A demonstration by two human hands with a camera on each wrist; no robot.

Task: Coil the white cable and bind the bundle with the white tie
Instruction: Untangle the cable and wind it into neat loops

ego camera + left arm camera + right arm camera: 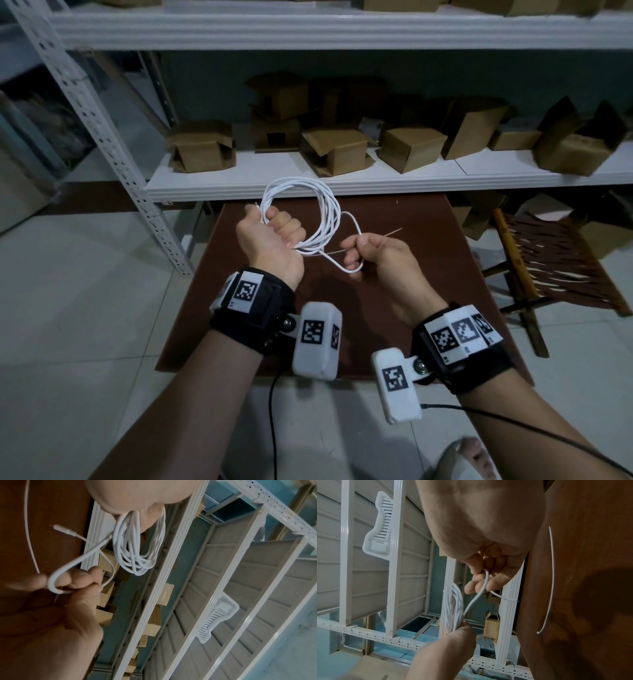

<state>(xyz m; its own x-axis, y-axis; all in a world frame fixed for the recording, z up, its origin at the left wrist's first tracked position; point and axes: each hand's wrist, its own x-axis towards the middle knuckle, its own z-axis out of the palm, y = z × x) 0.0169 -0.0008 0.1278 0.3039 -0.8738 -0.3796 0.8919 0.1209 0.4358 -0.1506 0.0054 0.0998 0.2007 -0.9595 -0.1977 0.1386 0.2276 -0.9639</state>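
Gripping thin white cable [310,195] coil upright in left hand [270,240]; right hand [373,253] pinching its free looped tail, thin white tie [550,574] lying lengthwise on brown tabletop [394,291].

A white cable [318,205] and a thin white tie [551,574] stand out against a reddish-brown table [411,222]. Each wrist carries a black strap [260,318] with white blocks [317,342] printed in black-and-white square code patterns. The shelving [342,181] is white, its upright post [99,116] dotted with rows of small holes. Plain tan-brown cardboard boxes [411,147] sit on it, before a dull blue-green wall [342,68]. The floor tiles [85,308] are pale grey-white. A folding chair [555,263] has a yellowish wood frame and a dark brown slatted seat.
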